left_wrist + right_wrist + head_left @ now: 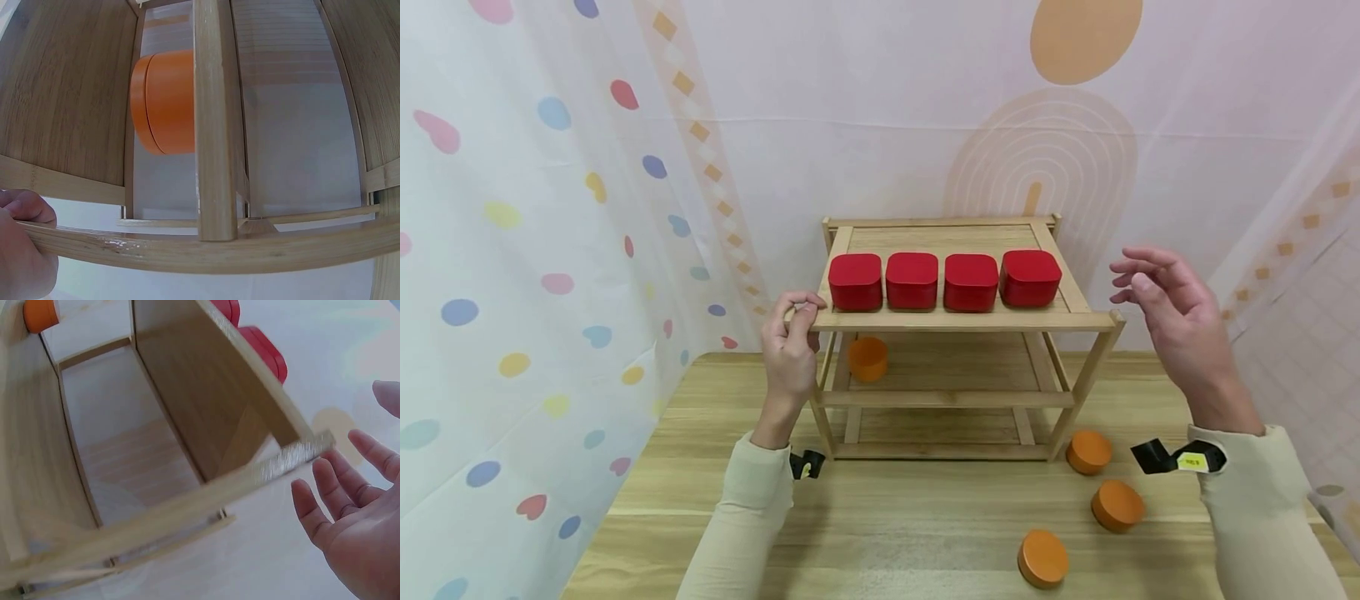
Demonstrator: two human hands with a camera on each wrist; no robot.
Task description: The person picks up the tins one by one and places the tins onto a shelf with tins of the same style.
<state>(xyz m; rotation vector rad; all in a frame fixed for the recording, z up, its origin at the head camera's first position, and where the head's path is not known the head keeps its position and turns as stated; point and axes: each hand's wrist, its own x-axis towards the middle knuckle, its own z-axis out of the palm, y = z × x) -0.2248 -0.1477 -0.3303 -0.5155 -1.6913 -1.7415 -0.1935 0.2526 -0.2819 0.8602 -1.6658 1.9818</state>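
Note:
My left hand (790,342) grips the front left corner of a wooden rack (955,322), its fingers curled over the top rail. In the left wrist view, that hand shows at the lower left edge, holding the end of the rack. To the right of the rack, my right hand (1183,325) hangs in the air with loosely bent fingers and nothing in it. Several red boxes (912,282) with rounded corners stand in a row on the top shelf. One orange round tin (868,359) with a lid sits at the left of the middle shelf.
Three orange round tins lie on the wooden tabletop (895,525): one tin (1088,452) by the rack's right foot, another tin (1117,506) nearer, a third tin (1042,559) towards the front. A patterned curtain (850,100) hangs behind the rack and at the left.

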